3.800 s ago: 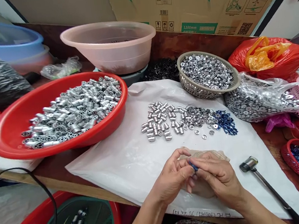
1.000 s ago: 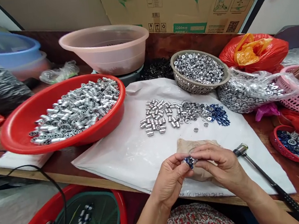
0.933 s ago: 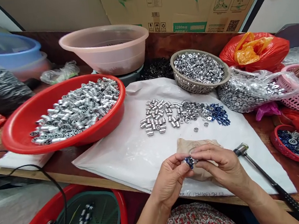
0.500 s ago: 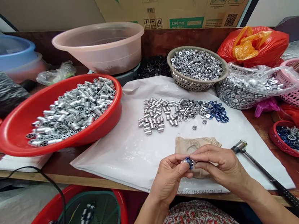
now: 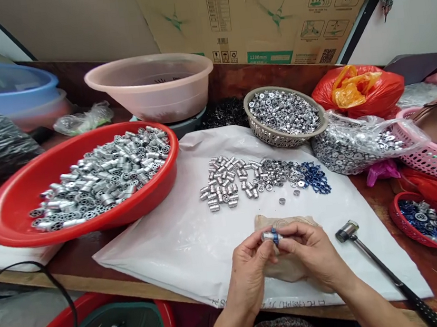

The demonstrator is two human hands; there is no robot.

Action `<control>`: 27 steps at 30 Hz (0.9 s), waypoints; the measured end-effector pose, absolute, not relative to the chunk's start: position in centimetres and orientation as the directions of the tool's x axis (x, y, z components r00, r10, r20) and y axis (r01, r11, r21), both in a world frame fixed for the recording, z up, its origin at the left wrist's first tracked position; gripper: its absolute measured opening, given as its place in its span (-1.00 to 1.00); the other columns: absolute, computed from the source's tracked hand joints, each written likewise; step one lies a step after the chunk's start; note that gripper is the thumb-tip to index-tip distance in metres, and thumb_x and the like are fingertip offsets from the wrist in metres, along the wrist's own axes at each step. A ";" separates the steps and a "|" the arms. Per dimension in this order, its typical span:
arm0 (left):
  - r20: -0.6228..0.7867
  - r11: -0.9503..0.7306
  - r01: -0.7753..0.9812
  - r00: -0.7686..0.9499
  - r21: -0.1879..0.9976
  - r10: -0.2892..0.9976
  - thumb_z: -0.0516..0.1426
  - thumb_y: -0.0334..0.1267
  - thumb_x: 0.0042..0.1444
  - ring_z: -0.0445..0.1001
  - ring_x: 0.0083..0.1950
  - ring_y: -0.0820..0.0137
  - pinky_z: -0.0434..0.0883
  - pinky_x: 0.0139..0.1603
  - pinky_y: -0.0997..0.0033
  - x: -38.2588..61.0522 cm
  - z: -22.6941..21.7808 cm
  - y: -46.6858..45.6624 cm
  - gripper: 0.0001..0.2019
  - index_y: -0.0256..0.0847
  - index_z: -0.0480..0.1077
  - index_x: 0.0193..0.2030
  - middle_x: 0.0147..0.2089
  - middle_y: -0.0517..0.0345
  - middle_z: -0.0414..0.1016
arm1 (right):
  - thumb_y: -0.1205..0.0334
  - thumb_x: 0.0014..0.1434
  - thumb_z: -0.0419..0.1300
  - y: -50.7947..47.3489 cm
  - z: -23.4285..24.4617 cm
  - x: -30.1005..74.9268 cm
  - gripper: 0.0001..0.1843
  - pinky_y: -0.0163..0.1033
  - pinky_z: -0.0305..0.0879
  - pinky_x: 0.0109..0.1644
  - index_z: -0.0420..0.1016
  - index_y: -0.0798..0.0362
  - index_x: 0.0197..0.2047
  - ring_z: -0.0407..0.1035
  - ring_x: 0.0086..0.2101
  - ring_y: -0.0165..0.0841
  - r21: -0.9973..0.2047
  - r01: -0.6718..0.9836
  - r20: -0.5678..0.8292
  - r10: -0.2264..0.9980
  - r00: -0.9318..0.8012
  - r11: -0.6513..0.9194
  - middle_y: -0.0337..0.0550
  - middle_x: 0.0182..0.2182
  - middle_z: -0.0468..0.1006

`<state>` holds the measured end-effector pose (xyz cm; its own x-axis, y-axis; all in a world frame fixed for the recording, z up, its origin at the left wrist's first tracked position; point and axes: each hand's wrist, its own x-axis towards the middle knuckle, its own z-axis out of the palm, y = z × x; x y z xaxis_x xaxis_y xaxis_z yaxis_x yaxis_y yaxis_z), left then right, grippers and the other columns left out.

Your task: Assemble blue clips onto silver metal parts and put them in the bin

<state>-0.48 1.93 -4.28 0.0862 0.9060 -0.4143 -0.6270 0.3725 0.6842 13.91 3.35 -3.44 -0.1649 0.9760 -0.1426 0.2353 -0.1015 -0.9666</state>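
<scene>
Largest of all, we see the desk (image 5: 435, 272), reddish brown with a pale wooden front edge. A cardboard sheet (image 5: 238, 2) printed with fans stands behind it, and a white plastic sheet (image 5: 166, 255) covers its middle. On the left we have a red basin (image 5: 8, 218) heaped with silver cylinders; behind it is a pink basin (image 5: 171, 101), and farther right a grey-brown basket (image 5: 279, 137) full of small metal parts. To the right of our hands, a hammer (image 5: 378, 262) lies aslant, its head on the white sheet. Before us, silver cylinders (image 5: 221, 184), metal rings (image 5: 277, 172) and blue pieces (image 5: 315, 177) lie loose, left to right, in one band. Our left hand (image 5: 250, 271) and right hand (image 5: 315, 252) meet above a beige cloth pad (image 5: 287, 270). Smallest is the silver-and-blue piece (image 5: 272, 236) between our fingertips: the left fingers pinch its silver end, the right fingers its blue end.
</scene>
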 end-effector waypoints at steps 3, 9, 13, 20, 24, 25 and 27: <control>-0.433 0.356 -0.688 0.068 0.632 0.899 0.34 -0.19 -0.17 0.42 -0.39 0.52 0.41 -0.29 0.55 -0.9 -4.2 2.4 -0.73 -0.26 0.54 -0.30 -0.40 0.16 0.52 | 0.19 0.07 0.20 7.4 -3.4 14.8 -0.81 -0.21 0.38 -0.18 0.58 0.03 -0.25 0.47 -0.33 -0.32 -0.834 0.552 -0.121 0.978 -0.168 -0.009 -0.13 -0.32 0.60; -0.453 0.439 -0.684 0.175 0.583 0.874 0.36 -0.18 -0.22 0.45 -0.35 0.45 0.40 -0.40 0.55 -1.7 -3.4 2.9 -0.60 -0.28 0.53 -0.19 -0.38 0.11 0.48 | 0.36 -0.06 0.22 12.3 -4.0 16.0 -0.90 -0.09 0.32 -0.08 0.54 0.11 -0.41 0.44 -0.30 -0.25 -0.735 0.678 -0.086 0.994 -0.065 -0.019 -0.04 -0.33 0.57; -0.424 0.460 -0.661 0.230 0.593 0.876 0.36 -0.22 -0.20 0.34 -0.48 0.57 0.33 -0.46 0.61 -1.7 -3.6 3.0 -0.59 -0.29 0.52 -0.15 -0.47 0.17 0.42 | 0.15 0.07 0.18 8.8 -3.3 15.2 -0.69 -0.23 0.41 -0.28 0.47 0.09 -0.13 0.48 -0.37 -0.32 -0.864 0.501 -0.153 0.975 -0.163 -0.052 -0.11 -0.36 0.59; -0.363 0.440 -0.670 0.263 0.599 0.894 0.38 -0.30 -0.26 0.32 -0.44 0.55 0.32 -0.48 0.60 -1.0 -3.6 2.9 -0.76 -0.25 0.49 -0.39 -0.39 0.18 0.44 | 0.10 -0.05 0.33 4.2 -1.2 14.4 -0.72 -0.27 0.46 -0.24 0.55 0.03 -0.25 0.50 -0.33 -0.34 -0.987 0.081 -0.156 0.966 -0.206 -0.142 -0.12 -0.33 0.61; -0.346 0.431 -0.674 0.267 0.600 0.899 0.38 -0.32 -0.26 0.35 -0.40 0.52 0.33 -0.45 0.60 -0.9 -3.3 2.7 -0.75 -0.26 0.48 -0.39 -0.41 0.18 0.46 | 0.14 -0.03 0.33 4.0 -0.8 14.5 -0.77 -0.27 0.46 -0.20 0.58 0.02 -0.27 0.50 -0.28 -0.32 -0.988 0.122 -0.119 0.969 -0.217 -0.094 -0.10 -0.28 0.60; -0.342 0.428 -0.677 0.266 0.599 0.901 0.38 -0.32 -0.26 0.35 -0.40 0.52 0.34 -0.45 0.60 -1.0 -3.3 2.6 -0.75 -0.26 0.48 -0.39 -0.42 0.18 0.46 | 0.15 -0.03 0.33 3.9 -0.7 14.6 -0.78 -0.26 0.46 -0.20 0.58 0.02 -0.26 0.49 -0.27 -0.31 -0.987 0.139 -0.107 0.970 -0.220 -0.078 -0.10 -0.27 0.59; -0.337 0.419 -0.679 0.259 0.603 0.905 0.38 -0.33 -0.26 0.36 -0.41 0.53 0.35 -0.43 0.59 -1.0 -3.3 2.5 -0.76 -0.25 0.49 -0.39 -0.43 0.19 0.46 | 0.16 -0.02 0.32 3.8 -0.7 14.6 -0.78 -0.26 0.46 -0.20 0.59 0.01 -0.26 0.49 -0.24 -0.30 -0.984 0.171 -0.086 0.970 -0.227 -0.047 -0.09 -0.27 0.59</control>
<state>-1.05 2.54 -3.26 0.2593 0.9053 -0.3366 -0.6789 0.4187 0.6031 14.62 3.77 -0.67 -0.2265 0.9702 -0.0857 0.1711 -0.0470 -0.9841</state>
